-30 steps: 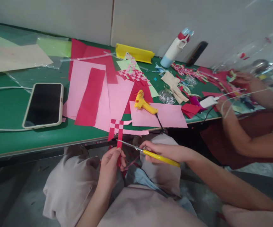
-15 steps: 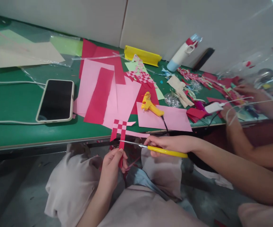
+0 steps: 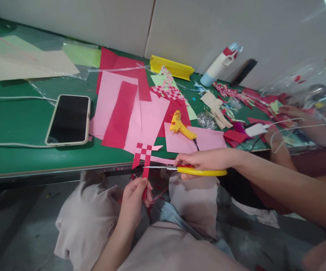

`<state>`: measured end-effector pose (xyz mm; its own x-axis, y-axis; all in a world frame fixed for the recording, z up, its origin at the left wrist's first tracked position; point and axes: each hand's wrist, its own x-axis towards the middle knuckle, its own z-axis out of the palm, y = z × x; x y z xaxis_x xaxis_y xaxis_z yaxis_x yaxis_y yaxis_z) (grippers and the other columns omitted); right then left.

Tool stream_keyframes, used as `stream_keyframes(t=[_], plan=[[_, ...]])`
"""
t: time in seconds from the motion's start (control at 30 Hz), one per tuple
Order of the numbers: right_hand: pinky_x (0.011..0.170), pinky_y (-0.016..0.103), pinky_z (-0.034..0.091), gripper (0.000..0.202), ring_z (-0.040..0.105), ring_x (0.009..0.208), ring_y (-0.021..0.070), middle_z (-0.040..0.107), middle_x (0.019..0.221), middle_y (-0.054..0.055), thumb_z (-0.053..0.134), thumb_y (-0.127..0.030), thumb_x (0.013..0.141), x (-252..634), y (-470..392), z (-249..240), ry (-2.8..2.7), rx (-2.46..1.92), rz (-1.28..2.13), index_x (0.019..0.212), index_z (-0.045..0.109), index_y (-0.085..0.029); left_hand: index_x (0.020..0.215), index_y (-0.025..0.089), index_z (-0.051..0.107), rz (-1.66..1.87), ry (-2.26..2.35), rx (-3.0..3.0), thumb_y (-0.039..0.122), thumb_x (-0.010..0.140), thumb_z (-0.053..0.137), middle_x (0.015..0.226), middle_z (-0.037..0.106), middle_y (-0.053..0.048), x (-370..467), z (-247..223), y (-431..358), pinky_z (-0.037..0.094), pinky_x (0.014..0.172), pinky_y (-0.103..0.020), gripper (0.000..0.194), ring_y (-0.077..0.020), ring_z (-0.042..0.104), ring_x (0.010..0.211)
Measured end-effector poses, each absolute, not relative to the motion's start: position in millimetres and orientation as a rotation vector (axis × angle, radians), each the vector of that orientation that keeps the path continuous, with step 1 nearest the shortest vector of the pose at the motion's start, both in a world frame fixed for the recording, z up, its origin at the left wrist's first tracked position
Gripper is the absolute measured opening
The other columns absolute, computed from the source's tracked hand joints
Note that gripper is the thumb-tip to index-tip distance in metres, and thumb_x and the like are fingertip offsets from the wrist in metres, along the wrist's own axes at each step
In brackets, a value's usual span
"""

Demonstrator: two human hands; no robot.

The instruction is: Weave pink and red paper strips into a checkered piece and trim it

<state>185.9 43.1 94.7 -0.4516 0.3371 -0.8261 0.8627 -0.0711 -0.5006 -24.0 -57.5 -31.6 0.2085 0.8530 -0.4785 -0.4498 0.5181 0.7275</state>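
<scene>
Between finger and thumb, my left hand [image 3: 137, 192] pinches the lower end of a red strip below the table edge. That strip hangs from a small red and pink woven paper piece [image 3: 144, 151], which has loose strips at its right and lower sides. My right hand [image 3: 202, 162] is closed around yellow-handled scissors [image 3: 205, 172]. Their blades point left and lie across the red strip, just below the woven checks. A pale pink strip runs from the woven piece toward my right fingers.
A phone [image 3: 69, 119] with white cables lies left on the green table [image 3: 16, 120]. Pink and red sheets [image 3: 120, 113], a yellow glue gun [image 3: 181, 126] and a bottle [image 3: 219, 66] stand or lie beyond. Another person's hands [image 3: 295, 113] are at the far right.
My right hand and the scissors have moved slightly up, and the scissors now lie more level, with their blades closer together. My left hand has hardly moved.
</scene>
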Motion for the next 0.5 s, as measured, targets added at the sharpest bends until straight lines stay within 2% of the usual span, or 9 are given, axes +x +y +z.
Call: stream_keyframes(t=[0.13,0.27,0.4,0.5], plan=[[0.066,0.024,0.042,0.031,0.054,0.073,0.0115,0.058,0.084,0.0,0.054,-0.04,0.085,189.9,25.2,86.1,1.758,1.357,-1.713,0.106,0.049,-0.018,0.061,0.016,0.058,0.948,0.986,0.471,0.047,0.076,0.063,0.042,0.052,0.003,-22.8,-32.2,-57.7,0.032,0.039,-0.018,0.035,-0.0067,0.042,0.036],[0.044,0.019,0.029,0.036,0.035,0.048,0.0048,0.043,0.072,-0.008,0.056,-0.051,0.083,188.0,-12.4,58.8,1.411,1.605,-2.099,0.103,0.041,-0.025,0.063,0.016,0.06,0.954,0.988,0.434,0.048,0.076,0.064,0.043,0.052,0.003,-20.7,-31.5,-57.4,0.032,0.039,-0.018,0.035,-0.0066,0.042,0.037],[0.038,0.02,0.021,0.035,0.027,0.042,0.0056,0.041,0.062,-0.007,0.038,-0.058,0.089,178.2,-48.8,25.6,0.984,1.741,-2.396,0.092,0.044,-0.024,0.064,0.016,0.06,0.971,0.984,0.401,0.047,0.075,0.065,0.043,0.051,0.004,-18.3,-29.9,-56.8,0.032,0.038,-0.017,0.033,-0.0064,0.041,0.037],[0.037,0.022,0.019,0.035,0.027,0.04,0.006,0.043,0.062,-0.007,0.045,-0.059,0.086,170.4,-65.9,13.3,1.01,1.809,-2.431,0.098,0.046,-0.025,0.064,0.016,0.06,0.973,0.975,0.4,0.046,0.076,0.064,0.043,0.051,0.004,-16.5,-29.5,-56.8,0.032,0.038,-0.017,0.033,-0.0062,0.04,0.037]])
